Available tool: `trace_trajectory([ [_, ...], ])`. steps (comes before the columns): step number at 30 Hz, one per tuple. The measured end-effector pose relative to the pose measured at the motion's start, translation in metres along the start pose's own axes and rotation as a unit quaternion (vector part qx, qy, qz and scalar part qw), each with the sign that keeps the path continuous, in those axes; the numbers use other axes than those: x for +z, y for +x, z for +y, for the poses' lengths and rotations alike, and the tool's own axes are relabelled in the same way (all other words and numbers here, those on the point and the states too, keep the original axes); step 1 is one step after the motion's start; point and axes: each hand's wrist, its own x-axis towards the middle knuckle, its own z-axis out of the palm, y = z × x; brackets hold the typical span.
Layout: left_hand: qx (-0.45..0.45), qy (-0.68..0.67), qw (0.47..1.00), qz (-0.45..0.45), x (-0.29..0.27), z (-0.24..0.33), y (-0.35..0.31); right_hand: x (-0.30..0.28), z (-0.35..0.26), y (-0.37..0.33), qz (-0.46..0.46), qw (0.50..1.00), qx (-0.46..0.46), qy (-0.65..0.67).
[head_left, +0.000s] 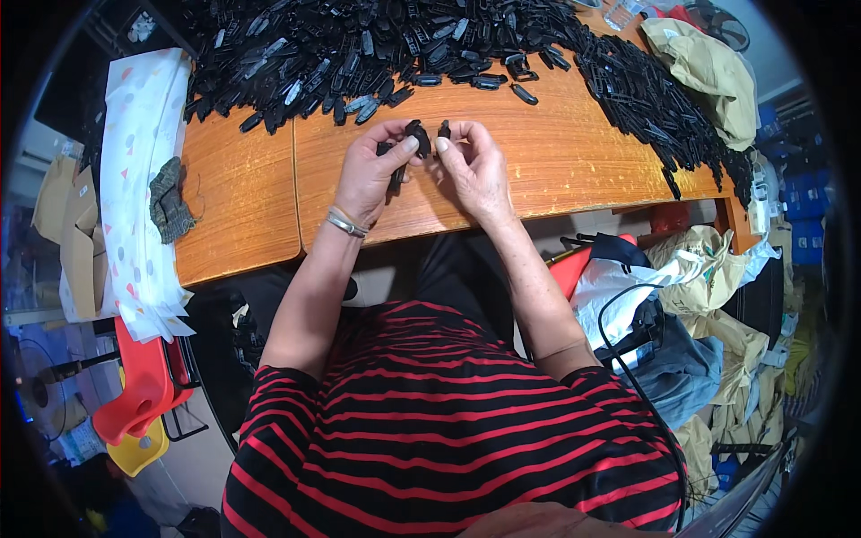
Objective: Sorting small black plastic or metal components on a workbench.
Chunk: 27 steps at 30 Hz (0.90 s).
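Above the front edge of the wooden table [502, 179], my two hands are close together. My left hand [372, 170] is closed round black plastic parts [418, 137], one pinched at the thumb and others poking out below its fingers. A small black piece [444, 130] is pinched between thumb and forefinger of my right hand [475, 170]. The pieces in the two hands are slightly apart. At the back of the table lies a big heap of black oval plastic parts [359, 54]. To its right spreads a pile of thin black strips [637, 99].
A white patterned sheet [143, 134] and a dark green cloth [170, 202] lie at the table's left end. A brown bag [704, 72] is at the back right. Red stools [134, 394] stand low on the left; bags and clothing [668, 359] fill the right.
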Motion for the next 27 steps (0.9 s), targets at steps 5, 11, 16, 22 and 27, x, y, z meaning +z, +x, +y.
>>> trace_trajectory([
  [5, 0.021, 0.047, 0.999, -0.002, 0.002, 0.001, -0.003, 0.004, -0.014, -0.002, 0.026, 0.969, -0.16, -0.187],
  [11, 0.032, 0.069, 0.997, 0.0, 0.002, 0.001, -0.004, 0.002, -0.011, -0.003, 0.03, 0.963, -0.171, -0.206],
  [16, 0.04, 0.091, 0.995, 0.006, 0.003, 0.004, -0.008, 0.007, -0.016, -0.008, 0.044, 0.96, -0.181, -0.211],
  [22, 0.047, 0.095, 0.994, 0.003, 0.004, 0.003, -0.009, 0.006, -0.012, -0.005, 0.039, 0.957, -0.189, -0.218],
  [27, 0.029, 0.079, 0.996, 0.001, 0.005, 0.003, -0.012, 0.004, -0.008, -0.005, 0.035, 0.951, -0.201, -0.231],
])
